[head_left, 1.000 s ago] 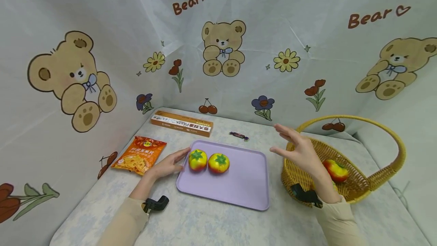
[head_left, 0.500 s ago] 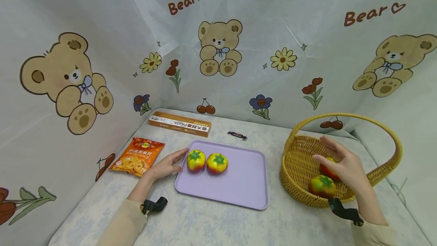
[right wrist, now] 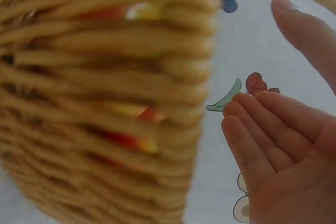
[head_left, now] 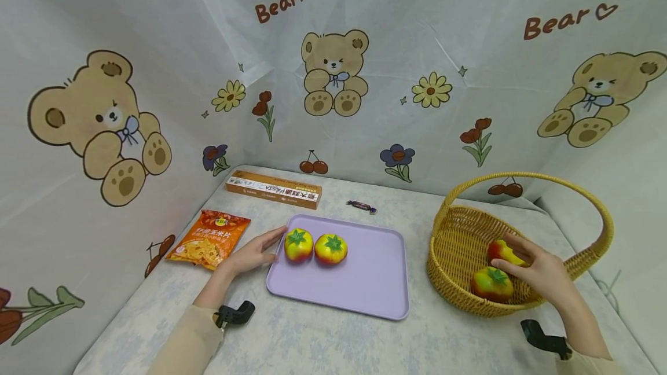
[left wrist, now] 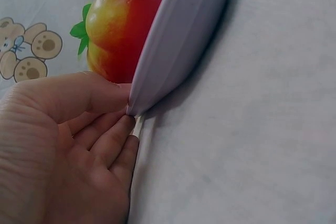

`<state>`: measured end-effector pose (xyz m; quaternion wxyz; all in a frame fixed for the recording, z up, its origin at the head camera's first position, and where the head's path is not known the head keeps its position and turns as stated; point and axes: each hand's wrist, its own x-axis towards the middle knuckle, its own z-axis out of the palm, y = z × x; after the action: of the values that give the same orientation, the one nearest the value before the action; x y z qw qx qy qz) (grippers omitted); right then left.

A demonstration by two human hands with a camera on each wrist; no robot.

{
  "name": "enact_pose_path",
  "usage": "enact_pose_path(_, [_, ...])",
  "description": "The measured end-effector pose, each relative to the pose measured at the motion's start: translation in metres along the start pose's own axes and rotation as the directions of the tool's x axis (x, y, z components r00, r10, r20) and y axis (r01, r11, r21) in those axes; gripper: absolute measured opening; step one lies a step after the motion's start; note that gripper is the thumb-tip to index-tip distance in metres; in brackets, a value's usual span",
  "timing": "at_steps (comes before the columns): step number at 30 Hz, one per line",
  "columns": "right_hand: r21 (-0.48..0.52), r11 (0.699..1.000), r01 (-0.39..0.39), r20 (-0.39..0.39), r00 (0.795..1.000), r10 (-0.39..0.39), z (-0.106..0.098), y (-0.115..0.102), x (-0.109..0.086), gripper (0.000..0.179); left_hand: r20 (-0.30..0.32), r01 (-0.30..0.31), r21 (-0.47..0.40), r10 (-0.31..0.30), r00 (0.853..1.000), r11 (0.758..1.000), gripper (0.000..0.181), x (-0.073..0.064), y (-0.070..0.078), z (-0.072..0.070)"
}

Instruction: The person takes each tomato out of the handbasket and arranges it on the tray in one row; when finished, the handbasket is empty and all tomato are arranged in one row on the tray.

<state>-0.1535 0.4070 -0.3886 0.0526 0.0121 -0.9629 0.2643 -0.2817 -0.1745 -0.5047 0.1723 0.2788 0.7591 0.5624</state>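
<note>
My left hand [head_left: 254, 252] pinches the left rim of a lilac tray [head_left: 367, 274]; the left wrist view shows the thumb on top and fingers below the edge. Two red-and-yellow persimmon-like fruits [head_left: 330, 249] with green leafy tops sit side by side in its left part. Over the right side of a wicker basket [head_left: 452, 247] hovers my right hand [head_left: 542, 271], thumb and fingers spread apart. Below it lie a persimmon-like fruit [head_left: 492, 285] and a second red-and-yellow fruit [head_left: 497, 252], partly covered by the hand. The right wrist view shows the fingers [right wrist: 283, 129] holding nothing.
An orange snack bag [head_left: 211, 239] lies left of the tray. Behind the tray are a long pasta box [head_left: 273, 188] and a small wrapped candy [head_left: 362, 207]. The basket's tall handle [head_left: 531, 176] arches over it. A printed cloth backdrop [head_left: 385, 132] closes off the back.
My right hand has moved right, from the gap between tray and basket to over the basket's right side, and sunk lower toward the fruits. The left hand stays on the tray rim.
</note>
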Motion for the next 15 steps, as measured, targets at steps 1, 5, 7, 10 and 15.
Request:
enact_pose_path(1, [-0.014,1.000,0.001,0.007,1.000,-0.001,0.001,0.003,0.000,0.080,-0.001,-0.001,-0.001,0.001,1.000,1.000,0.071,0.000,0.000,0.000])
enact_pose_path(5, [-0.082,0.997,0.015,0.042,0.999,-0.011,0.004,0.010,0.000,0.082,-0.007,0.003,0.000,-0.003,1.000,1.000,0.071,0.001,-0.001,0.000])
enact_pose_path(7, [-0.112,0.994,0.018,0.070,0.998,-0.011,0.006,0.012,0.000,0.081,-0.009,0.008,0.002,-0.008,1.000,1.000,0.071,0.001,-0.001,0.000])
enact_pose_path(10, [-0.142,0.990,0.024,0.123,0.992,-0.006,0.007,0.014,0.000,0.080,-0.011,0.008,0.008,-0.008,1.000,1.000,0.071,0.001,-0.001,0.000])
enact_pose_path(15, [-0.103,0.994,0.036,0.202,0.979,-0.014,0.009,0.015,-0.002,0.076,-0.014,0.010,0.019,-0.010,1.000,1.000,0.071,0.000,0.002,0.001])
